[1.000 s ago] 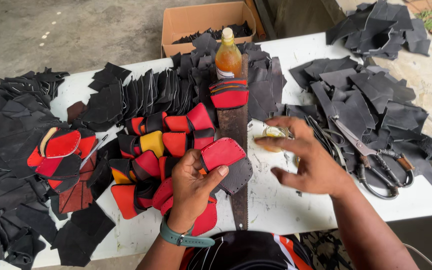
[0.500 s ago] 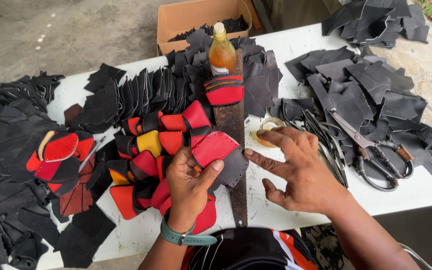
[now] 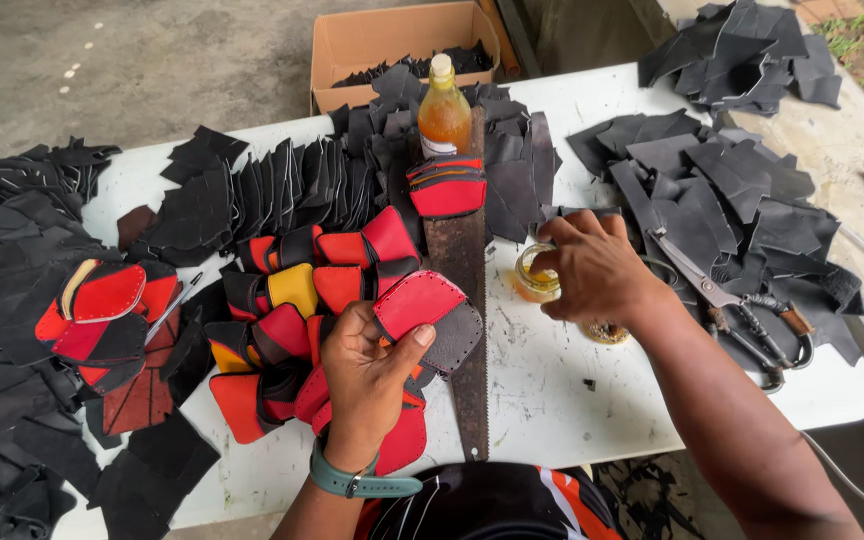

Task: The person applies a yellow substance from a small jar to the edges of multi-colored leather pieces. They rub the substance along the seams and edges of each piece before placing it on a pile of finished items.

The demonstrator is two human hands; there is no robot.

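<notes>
My left hand (image 3: 367,375) grips a red and dark leather piece (image 3: 430,312) and holds it over a long rusty board (image 3: 464,290) that lies on the white table (image 3: 552,385). A teal watch sits on that wrist. My right hand (image 3: 597,268) reaches over a small glass jar (image 3: 534,276) of amber liquid, with the fingertips at the jar's rim. Whether it grips the jar I cannot tell. Red, yellow and black leather pieces (image 3: 282,300) lie fanned out to the left of the board.
A bottle of orange liquid (image 3: 444,112) stands at the board's far end. Black leather stacks (image 3: 722,180) cover the right and left of the table. Large scissors (image 3: 742,300) lie at the right. A cardboard box (image 3: 392,45) stands behind the table. An awl (image 3: 174,308) rests at the left.
My right hand has moved from the table in front of me to the small jar farther back. My left hand keeps the red piece in nearly the same place.
</notes>
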